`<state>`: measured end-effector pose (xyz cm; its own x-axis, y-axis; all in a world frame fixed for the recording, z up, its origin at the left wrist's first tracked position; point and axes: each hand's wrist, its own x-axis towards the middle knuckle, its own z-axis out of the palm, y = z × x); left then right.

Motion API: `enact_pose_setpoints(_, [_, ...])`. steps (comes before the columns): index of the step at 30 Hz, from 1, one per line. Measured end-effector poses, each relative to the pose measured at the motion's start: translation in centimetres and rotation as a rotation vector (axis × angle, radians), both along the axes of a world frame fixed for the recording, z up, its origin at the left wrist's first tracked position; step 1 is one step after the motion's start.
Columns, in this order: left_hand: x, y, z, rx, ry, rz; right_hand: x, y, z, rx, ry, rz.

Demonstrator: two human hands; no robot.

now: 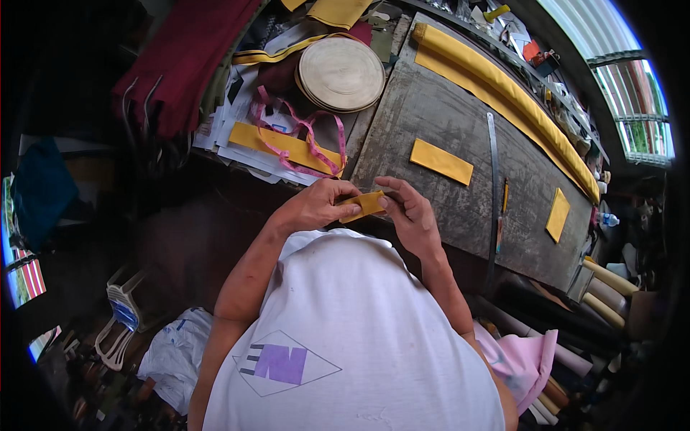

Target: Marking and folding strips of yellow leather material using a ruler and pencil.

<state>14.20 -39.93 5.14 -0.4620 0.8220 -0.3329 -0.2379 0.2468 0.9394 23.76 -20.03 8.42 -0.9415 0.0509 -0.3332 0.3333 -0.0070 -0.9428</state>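
Pinching a yellow strip [369, 205] with left hand [315, 205] fingers [348, 211], right hand [415, 215] touching its end, grip unclear

a bright window [643, 93] stands beyond the worktable [453, 115].

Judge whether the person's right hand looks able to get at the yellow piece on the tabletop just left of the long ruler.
Probably yes: the yellow piece lies just beyond the right hand, with nothing seen between them. That hand touches the held yellow strip, so may need freeing first.
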Motion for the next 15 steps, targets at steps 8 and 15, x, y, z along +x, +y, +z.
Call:
enact_pose_setpoints(8, [-1.9,-4.4,0.0,-0.006,0.041,-0.047,-1.1,-4.2,-1.1,0.142,-0.014,-0.021])
enact_pose_setpoints(15, [-2.5,-5.8,-0.1,0.047,-0.043,-0.036,-1.9,-5.3,0.0,-0.016,-0.087,0.002])
